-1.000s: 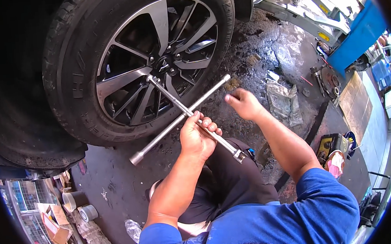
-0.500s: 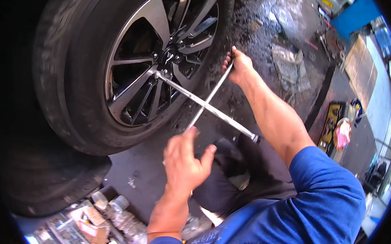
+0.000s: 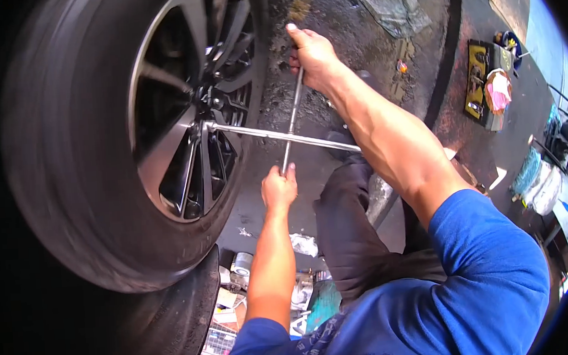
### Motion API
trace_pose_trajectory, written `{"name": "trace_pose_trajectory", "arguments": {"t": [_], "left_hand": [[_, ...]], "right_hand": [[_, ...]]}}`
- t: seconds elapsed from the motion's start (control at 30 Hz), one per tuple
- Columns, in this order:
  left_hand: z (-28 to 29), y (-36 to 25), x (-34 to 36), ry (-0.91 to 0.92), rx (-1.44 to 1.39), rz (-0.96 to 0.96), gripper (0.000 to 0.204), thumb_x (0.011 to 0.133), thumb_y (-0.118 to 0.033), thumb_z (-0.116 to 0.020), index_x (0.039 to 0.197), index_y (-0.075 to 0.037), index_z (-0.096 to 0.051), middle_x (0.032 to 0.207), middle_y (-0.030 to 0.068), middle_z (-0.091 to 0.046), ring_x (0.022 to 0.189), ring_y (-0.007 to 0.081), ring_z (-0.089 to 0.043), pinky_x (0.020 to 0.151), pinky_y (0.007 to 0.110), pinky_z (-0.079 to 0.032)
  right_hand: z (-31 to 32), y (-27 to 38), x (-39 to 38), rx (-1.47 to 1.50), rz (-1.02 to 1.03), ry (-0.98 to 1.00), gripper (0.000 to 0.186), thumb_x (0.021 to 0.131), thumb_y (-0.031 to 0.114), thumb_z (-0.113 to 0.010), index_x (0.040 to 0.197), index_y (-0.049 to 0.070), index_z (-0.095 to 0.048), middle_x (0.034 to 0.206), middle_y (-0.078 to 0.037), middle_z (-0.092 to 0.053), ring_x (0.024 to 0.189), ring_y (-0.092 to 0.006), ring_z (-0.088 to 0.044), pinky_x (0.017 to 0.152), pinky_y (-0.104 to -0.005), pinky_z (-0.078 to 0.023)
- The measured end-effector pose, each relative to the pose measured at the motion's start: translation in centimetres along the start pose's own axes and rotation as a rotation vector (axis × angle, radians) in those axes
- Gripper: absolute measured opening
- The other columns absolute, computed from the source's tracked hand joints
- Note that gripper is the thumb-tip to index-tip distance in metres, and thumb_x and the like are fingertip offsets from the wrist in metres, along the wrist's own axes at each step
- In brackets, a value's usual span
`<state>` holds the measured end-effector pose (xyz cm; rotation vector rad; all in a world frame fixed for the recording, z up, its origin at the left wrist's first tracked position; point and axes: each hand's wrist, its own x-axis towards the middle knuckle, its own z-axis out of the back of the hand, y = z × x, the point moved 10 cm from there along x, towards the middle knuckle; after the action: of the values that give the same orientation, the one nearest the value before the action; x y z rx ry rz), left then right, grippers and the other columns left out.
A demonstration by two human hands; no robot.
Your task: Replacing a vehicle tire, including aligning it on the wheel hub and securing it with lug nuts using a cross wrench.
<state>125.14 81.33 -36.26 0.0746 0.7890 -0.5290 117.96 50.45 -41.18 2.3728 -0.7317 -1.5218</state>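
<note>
A four-way lug wrench point(image 3: 255, 132) spans the space between my hands and a car wheel point(image 3: 62, 165) with a dark and silver alloy rim. One end of the wrench meets the rim near the hub, at the lug nuts; blur hides exactly how it seats. My right hand point(image 3: 315, 55) is closed around the far end of the crossbar, thumb pointing up. The near end of that bar is in my left hand point(image 3: 278, 189), its fingers wrapped round it. The wrench's remaining arm points right, its tip passing behind my right forearm.
A black and yellow toolbox point(image 3: 476, 78) stands at the right with a pink and white cloth point(image 3: 500, 91) on it. Crumpled plastic sheeting point(image 3: 390, 5) lies on the dirty floor. A dark rubber-like piece point(image 3: 182, 314) and assorted clutter lie below the wheel.
My left hand, loosely spread by the bar before, now grips its near end. The crossbar stands more upright. The view has shifted, and the wheel appears farther left.
</note>
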Motion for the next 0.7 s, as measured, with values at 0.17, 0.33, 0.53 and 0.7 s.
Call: {"name": "trace_pose_trajectory", "arguments": {"t": [0.17,0.33,0.53,0.7], "left_hand": [[-5.0,-1.7,6.4,0.253,-0.174,-0.143,0.043,0.089,-0.043,-0.059,0.085,0.0,-0.063,0.081,0.023,-0.064,0.082,0.0416,-0.061,0.072,0.046,-0.047],[-7.6,-0.5,6.2,0.408,-0.171,0.164,0.041,0.091,-0.039,-0.057,0.086,0.001,-0.065,0.08,0.0239,-0.065,0.083,0.0372,-0.066,0.074,0.044,-0.048],[-4.9,-2.0,4.6,0.322,-0.157,0.097,0.037,0.09,-0.039,-0.06,0.086,-0.002,-0.068,0.077,0.0208,-0.066,0.077,0.0364,-0.067,0.07,0.043,-0.049],[-4.1,-2.3,1.1,0.345,-0.221,0.04,0.036,0.09,-0.037,-0.06,0.081,-0.002,-0.066,0.072,0.0205,-0.064,0.071,0.0362,-0.065,0.066,0.043,-0.047]], "right_hand": [[-1.3,5.1,-5.8,-0.468,0.25,-0.185,0.043,0.092,0.04,-0.063,0.078,-0.001,-0.061,0.065,-0.007,-0.059,0.064,-0.0124,-0.051,0.061,-0.0314,-0.045],[-2.1,7.5,-3.7,-0.55,0.312,-0.272,0.041,0.089,0.036,-0.065,0.077,-0.002,-0.063,0.067,-0.011,-0.063,0.063,-0.0143,-0.055,0.062,-0.0335,-0.048],[0.6,3.8,-2.5,-0.356,0.242,-0.151,0.035,0.09,0.033,-0.068,0.08,0.0,-0.063,0.061,0.0,-0.053,0.06,-0.0086,-0.046,0.054,-0.029,-0.041],[0.8,5.2,-7.5,-0.229,0.262,-0.111,0.034,0.091,0.031,-0.068,0.075,0.004,-0.056,0.059,0.004,-0.049,0.051,-0.0054,-0.042,0.044,-0.0249,-0.035]]}}
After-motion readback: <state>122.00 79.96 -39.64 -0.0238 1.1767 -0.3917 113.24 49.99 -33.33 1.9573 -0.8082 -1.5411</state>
